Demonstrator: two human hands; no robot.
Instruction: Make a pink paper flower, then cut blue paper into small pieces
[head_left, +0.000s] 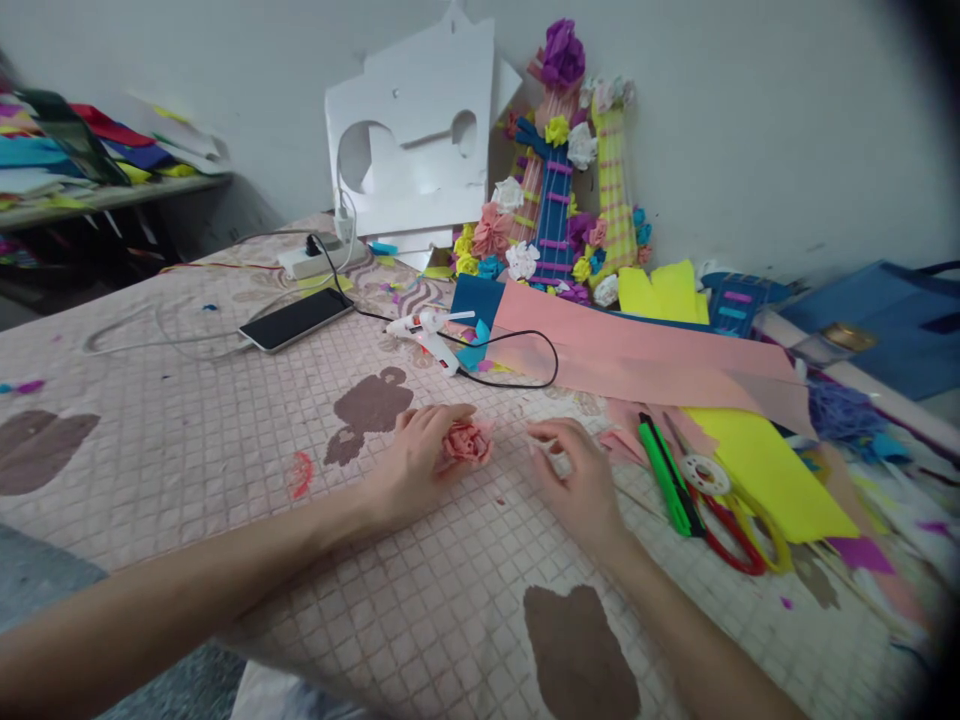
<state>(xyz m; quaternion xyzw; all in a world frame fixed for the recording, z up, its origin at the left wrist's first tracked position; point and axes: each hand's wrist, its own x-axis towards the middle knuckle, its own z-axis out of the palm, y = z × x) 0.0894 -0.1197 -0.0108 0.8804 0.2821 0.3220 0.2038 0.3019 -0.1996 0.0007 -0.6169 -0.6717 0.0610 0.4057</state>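
A pink crepe paper flower [469,441] with ruffled petals rests in my left hand [427,455], whose fingers are closed around its left side near the middle of the table. To the right and apart from the flower, my right hand [577,475] hovers with its fingers bent and the thumb and index tips slightly apart. I see nothing held in it. Beyond both hands lies a white glue gun [427,335] with a black cord looping to the right.
Right of my hands lie a green box cutter [669,475], scissors [727,530], a yellow sheet [772,470] and long pink paper [637,355]. A phone [296,320] and power strip [322,258] sit at the left. Flower-covered paper guitars [555,210] lean on the wall.
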